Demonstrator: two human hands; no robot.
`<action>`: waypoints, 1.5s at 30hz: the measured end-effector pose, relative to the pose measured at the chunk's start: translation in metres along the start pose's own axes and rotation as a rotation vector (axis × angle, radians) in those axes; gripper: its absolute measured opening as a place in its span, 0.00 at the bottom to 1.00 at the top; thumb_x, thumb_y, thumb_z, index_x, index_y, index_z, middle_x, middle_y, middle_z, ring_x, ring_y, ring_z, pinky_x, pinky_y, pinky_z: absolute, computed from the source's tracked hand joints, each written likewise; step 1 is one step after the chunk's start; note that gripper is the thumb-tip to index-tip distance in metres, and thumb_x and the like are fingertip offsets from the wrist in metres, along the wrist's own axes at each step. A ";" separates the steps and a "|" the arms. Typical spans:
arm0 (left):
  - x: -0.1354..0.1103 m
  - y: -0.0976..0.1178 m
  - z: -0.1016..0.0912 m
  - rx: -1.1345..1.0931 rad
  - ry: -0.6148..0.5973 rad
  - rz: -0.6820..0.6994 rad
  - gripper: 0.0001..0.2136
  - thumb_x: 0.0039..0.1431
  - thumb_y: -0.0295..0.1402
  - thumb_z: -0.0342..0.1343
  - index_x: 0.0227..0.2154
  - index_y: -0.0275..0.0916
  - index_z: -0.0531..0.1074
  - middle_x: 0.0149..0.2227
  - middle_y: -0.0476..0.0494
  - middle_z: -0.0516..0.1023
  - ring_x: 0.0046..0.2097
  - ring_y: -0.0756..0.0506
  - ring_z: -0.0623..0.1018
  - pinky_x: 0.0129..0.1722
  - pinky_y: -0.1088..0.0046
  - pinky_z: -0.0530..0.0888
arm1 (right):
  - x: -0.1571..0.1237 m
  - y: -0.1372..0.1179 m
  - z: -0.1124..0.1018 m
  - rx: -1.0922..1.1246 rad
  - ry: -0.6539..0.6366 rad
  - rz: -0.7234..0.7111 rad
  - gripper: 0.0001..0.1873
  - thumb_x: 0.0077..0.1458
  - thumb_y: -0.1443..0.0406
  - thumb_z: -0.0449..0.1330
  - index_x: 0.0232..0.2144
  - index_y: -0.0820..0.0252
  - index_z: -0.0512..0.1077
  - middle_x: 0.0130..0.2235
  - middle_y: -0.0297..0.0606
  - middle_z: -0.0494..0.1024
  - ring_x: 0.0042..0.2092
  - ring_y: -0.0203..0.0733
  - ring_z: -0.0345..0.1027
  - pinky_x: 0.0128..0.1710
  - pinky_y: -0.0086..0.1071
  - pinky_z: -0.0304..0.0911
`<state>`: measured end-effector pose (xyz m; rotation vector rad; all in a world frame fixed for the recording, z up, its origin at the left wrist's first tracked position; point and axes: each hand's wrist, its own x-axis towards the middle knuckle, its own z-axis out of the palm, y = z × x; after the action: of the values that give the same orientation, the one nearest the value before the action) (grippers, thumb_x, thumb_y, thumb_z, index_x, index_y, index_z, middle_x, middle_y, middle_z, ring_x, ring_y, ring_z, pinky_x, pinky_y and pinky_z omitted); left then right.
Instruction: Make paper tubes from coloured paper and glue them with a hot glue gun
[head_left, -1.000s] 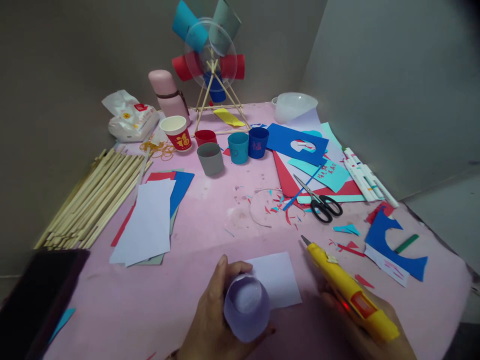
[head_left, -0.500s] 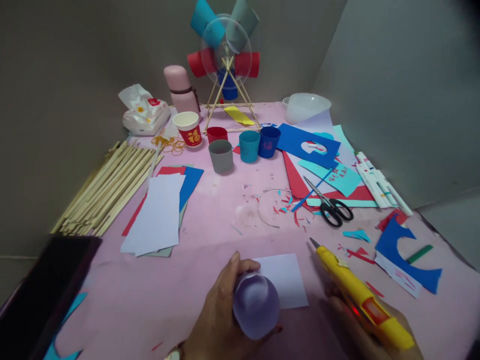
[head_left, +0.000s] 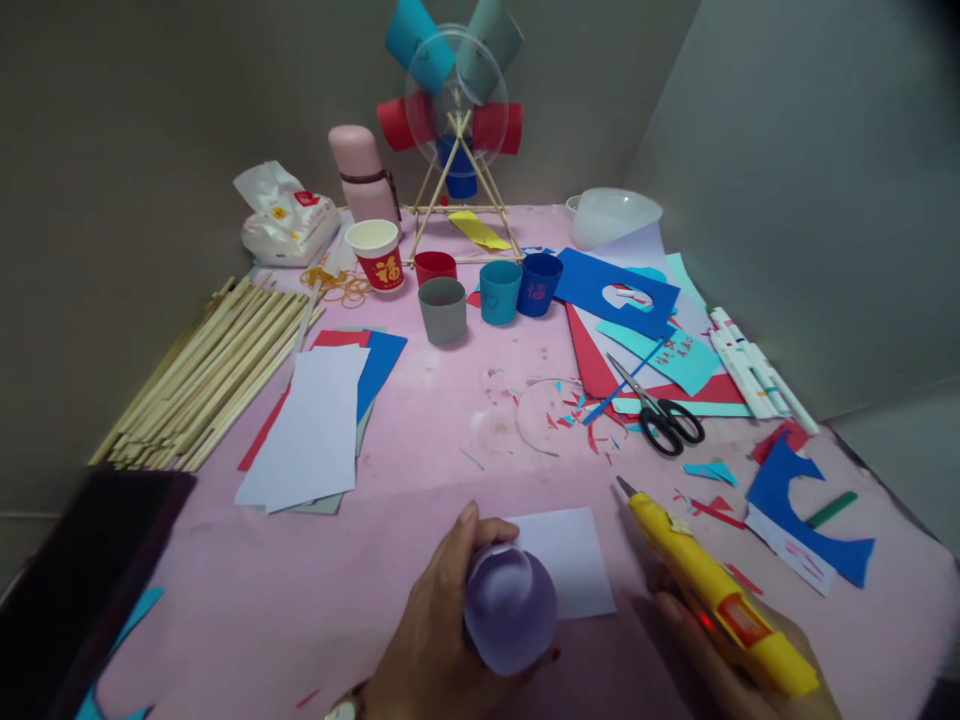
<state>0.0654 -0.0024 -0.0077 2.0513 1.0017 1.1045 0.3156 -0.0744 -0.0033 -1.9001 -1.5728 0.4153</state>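
My left hand (head_left: pixel 431 630) is wrapped round a lilac paper-covered cup (head_left: pixel 510 608), lying on its side with the base turned towards me, low in the middle of the view. A lilac paper strip (head_left: pixel 570 558) trails from the cup onto the pink table (head_left: pixel 420 440). My right hand (head_left: pixel 739 665) grips a yellow glue gun (head_left: pixel 712 590) at the bottom right, its nozzle pointing up and left, a short way right of the cup.
Black scissors (head_left: pixel 660 415) and paper scraps lie beyond the gun. Grey, teal, blue and red cups (head_left: pixel 480 290) stand mid-table before a cup wheel (head_left: pixel 454 100). Wooden sticks (head_left: pixel 202 370) and stacked paper sheets (head_left: pixel 315 425) lie left, markers (head_left: pixel 761 375) right, a dark object (head_left: pixel 75 590) at bottom left.
The cup has turned in my left hand, from its open mouth facing me to its base facing me. The view shifted slightly; the glue gun stays about where it was.
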 end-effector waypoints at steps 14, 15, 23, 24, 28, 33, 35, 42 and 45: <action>0.009 0.011 -0.008 -0.431 0.070 -0.333 0.45 0.53 0.40 0.66 0.65 0.57 0.41 0.47 0.44 0.73 0.38 0.46 0.79 0.31 0.74 0.80 | 0.003 -0.002 0.002 0.019 0.015 -0.043 0.09 0.59 0.57 0.57 0.32 0.52 0.73 0.29 0.33 0.81 0.31 0.43 0.78 0.26 0.28 0.72; 0.012 0.014 -0.011 -0.509 0.053 -0.410 0.46 0.52 0.43 0.67 0.65 0.60 0.40 0.47 0.44 0.72 0.35 0.46 0.80 0.27 0.74 0.80 | 0.003 -0.002 0.002 0.026 0.008 -0.032 0.09 0.59 0.57 0.56 0.32 0.52 0.73 0.29 0.34 0.81 0.31 0.43 0.78 0.26 0.28 0.72; 0.022 0.016 -0.020 -0.563 0.060 -0.516 0.49 0.47 0.51 0.66 0.65 0.58 0.39 0.46 0.44 0.73 0.41 0.41 0.80 0.34 0.68 0.81 | 0.007 -0.003 -0.003 0.131 -0.063 0.030 0.10 0.58 0.58 0.57 0.26 0.52 0.72 0.28 0.32 0.82 0.27 0.41 0.77 0.21 0.27 0.70; 0.020 0.015 -0.020 -0.536 0.041 -0.465 0.48 0.48 0.50 0.66 0.65 0.59 0.39 0.46 0.44 0.73 0.41 0.41 0.80 0.33 0.69 0.82 | 0.007 -0.003 -0.003 0.136 -0.064 0.025 0.11 0.58 0.58 0.57 0.25 0.52 0.71 0.27 0.32 0.82 0.26 0.41 0.77 0.20 0.26 0.69; 0.012 0.014 -0.016 -0.393 -0.015 -0.286 0.42 0.56 0.44 0.63 0.64 0.63 0.38 0.48 0.43 0.72 0.44 0.40 0.79 0.39 0.58 0.81 | 0.008 -0.005 -0.001 0.148 -0.008 0.084 0.13 0.57 0.56 0.57 0.23 0.51 0.69 0.23 0.31 0.79 0.21 0.39 0.72 0.18 0.27 0.68; 0.009 0.014 -0.012 -0.264 -0.063 -0.161 0.42 0.57 0.37 0.63 0.65 0.59 0.40 0.49 0.41 0.72 0.48 0.39 0.77 0.48 0.54 0.76 | 0.007 -0.005 -0.001 0.177 0.061 0.078 0.09 0.55 0.57 0.58 0.26 0.50 0.73 0.26 0.31 0.81 0.28 0.43 0.78 0.22 0.26 0.72; 0.009 0.014 -0.011 -0.215 -0.084 -0.125 0.46 0.54 0.32 0.66 0.66 0.58 0.39 0.50 0.42 0.72 0.48 0.40 0.77 0.48 0.58 0.76 | 0.006 -0.002 -0.001 0.144 0.076 0.070 0.07 0.54 0.57 0.60 0.30 0.50 0.76 0.30 0.30 0.84 0.31 0.43 0.80 0.25 0.25 0.74; 0.008 0.013 -0.012 -0.080 -0.087 -0.087 0.55 0.44 0.27 0.72 0.66 0.55 0.38 0.49 0.41 0.75 0.47 0.39 0.78 0.45 0.62 0.77 | 0.001 0.008 -0.001 -0.036 0.119 0.079 0.13 0.52 0.51 0.60 0.32 0.50 0.78 0.31 0.32 0.85 0.31 0.47 0.81 0.27 0.29 0.77; 0.007 0.013 -0.012 -0.052 -0.098 -0.085 0.54 0.45 0.28 0.71 0.66 0.53 0.39 0.49 0.40 0.75 0.49 0.39 0.78 0.48 0.60 0.76 | 0.003 0.006 -0.001 -0.014 0.131 0.053 0.12 0.53 0.53 0.60 0.33 0.51 0.78 0.32 0.33 0.85 0.32 0.47 0.81 0.27 0.28 0.76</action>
<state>0.0620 -0.0016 0.0107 1.9829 0.9909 0.9668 0.3215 -0.0727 -0.0054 -1.9424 -1.4462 0.2967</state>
